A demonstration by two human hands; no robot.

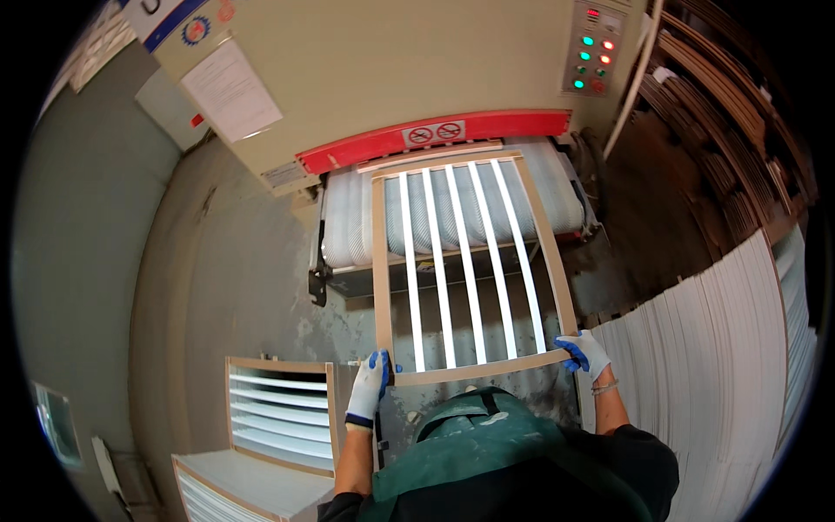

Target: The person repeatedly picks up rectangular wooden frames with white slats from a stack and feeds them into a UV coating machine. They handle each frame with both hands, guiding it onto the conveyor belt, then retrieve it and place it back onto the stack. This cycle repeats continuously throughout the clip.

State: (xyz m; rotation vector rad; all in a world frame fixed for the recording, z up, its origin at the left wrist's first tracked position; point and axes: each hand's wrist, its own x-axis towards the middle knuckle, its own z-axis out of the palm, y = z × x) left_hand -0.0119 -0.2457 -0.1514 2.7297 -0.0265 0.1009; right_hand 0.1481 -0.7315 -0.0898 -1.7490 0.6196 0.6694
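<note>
Between my two gloved hands is a flat rectangular slatted frame point(564, 287) with brown edges and several white slats. My left hand point(372, 381), in a white glove with blue palm, is closed on its near left corner. At the near right corner my right hand point(584, 352) grips the frame in the same kind of glove. The far part of the frame lies over the pale ribbed conveyor belt point(350, 217) of a large beige machine point(417, 70). Its near end is held out in front of my body.
A red guard bar point(435, 139) with warning signs spans the machine's opening. A control panel point(596, 50) with lit buttons is at upper right. More slatted frames point(283, 413) stand at lower left. White panels point(687, 383) are stacked to my right, with brown boards point(713, 130) behind.
</note>
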